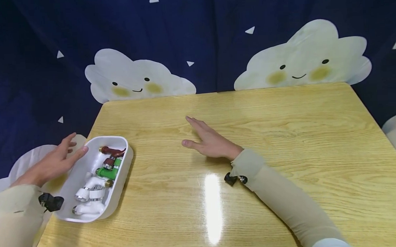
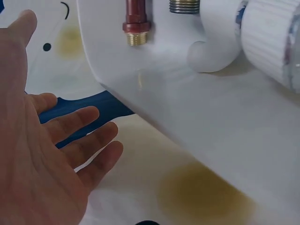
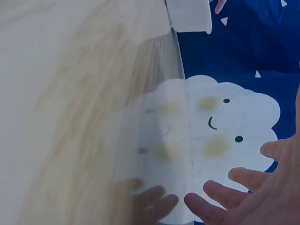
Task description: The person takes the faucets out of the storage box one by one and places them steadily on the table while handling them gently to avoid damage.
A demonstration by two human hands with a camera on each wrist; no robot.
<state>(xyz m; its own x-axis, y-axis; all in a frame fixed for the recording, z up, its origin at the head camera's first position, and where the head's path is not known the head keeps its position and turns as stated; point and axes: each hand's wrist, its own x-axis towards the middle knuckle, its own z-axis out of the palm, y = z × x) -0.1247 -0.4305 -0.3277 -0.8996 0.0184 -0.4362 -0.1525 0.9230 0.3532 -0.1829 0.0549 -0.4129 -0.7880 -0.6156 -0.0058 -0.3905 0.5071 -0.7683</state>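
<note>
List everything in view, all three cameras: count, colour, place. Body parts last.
Rounded oblong plastic-looking tub: 1, white, table's left edge
Brass-ended brown pipe fittings: at least 1, red-brown, tub's far end
Angled green pipe fittings: at least 1, green, mid-tub
Ribbed-collar white pipe fittings: overlapping, count unclear, white, tub's near half
Flat wood-grain table: 1, light yellow-brown, under tub
Cloth-like backdrop: 1, navy with white clouds and triangles, behind table
Box-shaped wrist cameras: 2, black, one per wrist
Long sleeves: 2, beige, forearms
Left hand: 1, bare, beside tub
Right hand: 1, bare, over mid-table
</note>
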